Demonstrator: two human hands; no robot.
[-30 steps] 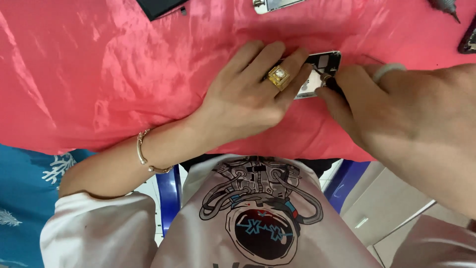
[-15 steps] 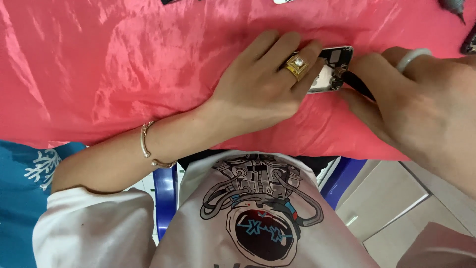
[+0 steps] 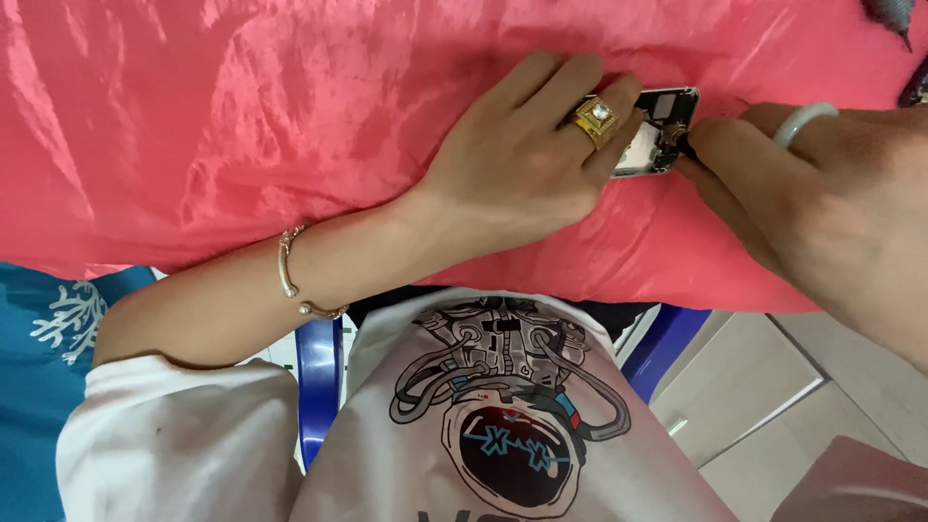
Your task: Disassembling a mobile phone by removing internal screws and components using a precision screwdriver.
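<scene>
A small opened phone [image 3: 665, 135], its inner parts showing, lies on a pink satin cloth [image 3: 242, 126]. My left hand [image 3: 522, 169] lies across the phone's left side and pins it down with the fingers; one finger wears a gold ring [image 3: 594, 118]. My right hand [image 3: 822, 193], with a pale ring [image 3: 802, 121] on one finger, comes in from the right. Its fingertips pinch a thin dark tool [image 3: 684, 145], and the tool's tip touches the phone's right part. Most of the tool is hidden in the fingers.
A thin bracelet [image 3: 290, 275] circles my left wrist. A dark object [image 3: 889, 12] sits at the top right corner and another at the right edge [image 3: 916, 92]. Below the cloth's edge are a blue chair [image 3: 319, 377], teal fabric [image 3: 39, 367] and pale floor tiles [image 3: 754, 387].
The view has shifted, so the hands and phone sit higher and further right in the picture. Both hands stay on the phone; the right fingertips have closed in on its right edge.
</scene>
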